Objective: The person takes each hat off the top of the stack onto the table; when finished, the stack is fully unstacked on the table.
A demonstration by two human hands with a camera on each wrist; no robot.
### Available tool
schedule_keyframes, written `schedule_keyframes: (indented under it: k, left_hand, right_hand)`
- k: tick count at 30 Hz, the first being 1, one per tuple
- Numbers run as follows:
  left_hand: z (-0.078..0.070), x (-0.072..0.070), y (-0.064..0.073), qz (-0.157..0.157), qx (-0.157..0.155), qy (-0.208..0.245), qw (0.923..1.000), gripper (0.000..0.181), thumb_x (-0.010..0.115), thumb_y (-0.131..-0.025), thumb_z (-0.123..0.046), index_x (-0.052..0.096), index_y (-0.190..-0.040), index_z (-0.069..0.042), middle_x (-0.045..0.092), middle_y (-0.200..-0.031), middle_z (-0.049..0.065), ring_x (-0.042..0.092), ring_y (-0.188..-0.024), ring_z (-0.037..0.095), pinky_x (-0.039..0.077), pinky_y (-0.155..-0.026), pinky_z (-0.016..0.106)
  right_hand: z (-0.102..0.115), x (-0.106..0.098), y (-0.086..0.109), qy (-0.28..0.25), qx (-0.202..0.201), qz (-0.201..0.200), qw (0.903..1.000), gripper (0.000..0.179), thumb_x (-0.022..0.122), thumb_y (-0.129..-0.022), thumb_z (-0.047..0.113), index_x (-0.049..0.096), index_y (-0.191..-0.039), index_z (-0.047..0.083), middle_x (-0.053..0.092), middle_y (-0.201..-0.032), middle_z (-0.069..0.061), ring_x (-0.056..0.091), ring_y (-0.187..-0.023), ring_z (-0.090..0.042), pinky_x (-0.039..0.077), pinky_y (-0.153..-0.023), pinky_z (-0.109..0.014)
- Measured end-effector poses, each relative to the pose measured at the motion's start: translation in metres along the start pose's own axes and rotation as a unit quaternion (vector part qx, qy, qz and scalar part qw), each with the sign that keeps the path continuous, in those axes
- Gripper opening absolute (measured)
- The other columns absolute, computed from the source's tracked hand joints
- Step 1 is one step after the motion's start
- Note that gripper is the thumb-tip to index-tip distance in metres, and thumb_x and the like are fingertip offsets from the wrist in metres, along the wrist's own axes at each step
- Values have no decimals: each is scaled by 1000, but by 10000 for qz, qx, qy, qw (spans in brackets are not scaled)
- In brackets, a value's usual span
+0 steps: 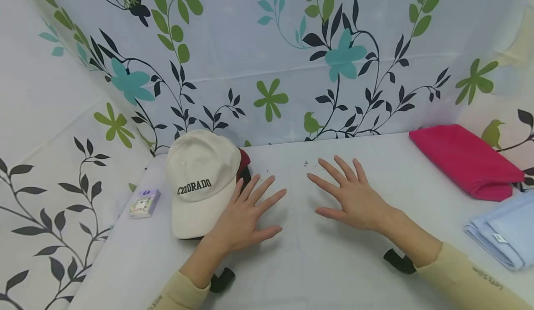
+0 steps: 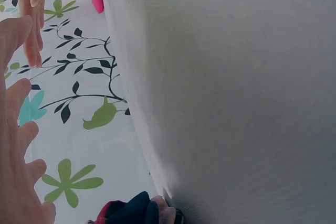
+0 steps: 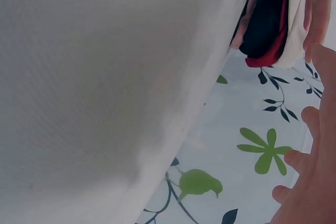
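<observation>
My left hand (image 1: 244, 217) is held over the white table with its fingers spread, and it holds nothing. In the head view it overlaps the right side of a cream baseball cap (image 1: 200, 166) lettered COLORADO. Darker caps show beneath that one, with a red edge (image 1: 244, 159) at its right; in the right wrist view they form a stack (image 3: 270, 19). My right hand (image 1: 354, 196) is also spread and holds nothing, right of the table's middle. Both hands face palm down, apart from each other.
A small purple box (image 1: 144, 203) with a cartoon picture lies left of the caps. At the right are a folded crimson cloth (image 1: 467, 161) and a folded light blue cloth (image 1: 505, 231) with a white tag. A leaf-patterned curtain (image 1: 233, 36) hangs behind the table.
</observation>
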State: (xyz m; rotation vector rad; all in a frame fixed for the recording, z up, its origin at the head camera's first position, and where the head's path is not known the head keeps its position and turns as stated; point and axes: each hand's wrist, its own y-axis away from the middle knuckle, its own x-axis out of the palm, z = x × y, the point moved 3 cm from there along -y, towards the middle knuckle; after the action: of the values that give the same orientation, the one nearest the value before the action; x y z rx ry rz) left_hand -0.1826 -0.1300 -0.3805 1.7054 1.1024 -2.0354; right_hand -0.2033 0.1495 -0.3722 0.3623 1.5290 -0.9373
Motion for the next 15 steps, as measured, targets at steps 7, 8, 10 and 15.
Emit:
schedule_keyframes:
  k: [7,8,10,15]
  left_hand:
    - [0,-5,-1,-9,-84,-73,9999,74,59,-92,-61,38,-157,-31,22,-166,5,10,-152,33,16,-114,67]
    - [0,-6,-1,2,-105,-59,9999,75,60,-92,-61,38,-157,-31,22,-166,5,9,-153,33,15,-115,67]
    - [0,-7,-2,10,-139,-26,9999,75,61,-92,-60,37,-157,-31,21,-166,5,9,-153,33,15,-115,66]
    - [0,-12,-3,-64,-196,109,9997,77,63,-92,-58,36,-158,-30,20,-166,5,11,-152,33,15,-115,66]
  right_hand:
    - [1,-3,-5,36,-21,-154,9999,78,64,-92,57,36,-158,27,19,-166,-11,9,-150,-44,3,-112,-72]
    - [1,-4,-6,26,-8,-141,9999,78,64,-92,57,35,-158,27,19,-166,-11,9,-149,-44,3,-112,-72]
    - [2,-5,-8,12,20,-110,9999,79,65,-92,56,35,-158,27,20,-165,-11,10,-149,-44,2,-113,-71]
    - [3,-7,-13,-18,45,-47,10000,79,65,-92,56,35,-158,26,22,-165,-11,12,-149,-43,1,-113,-70]
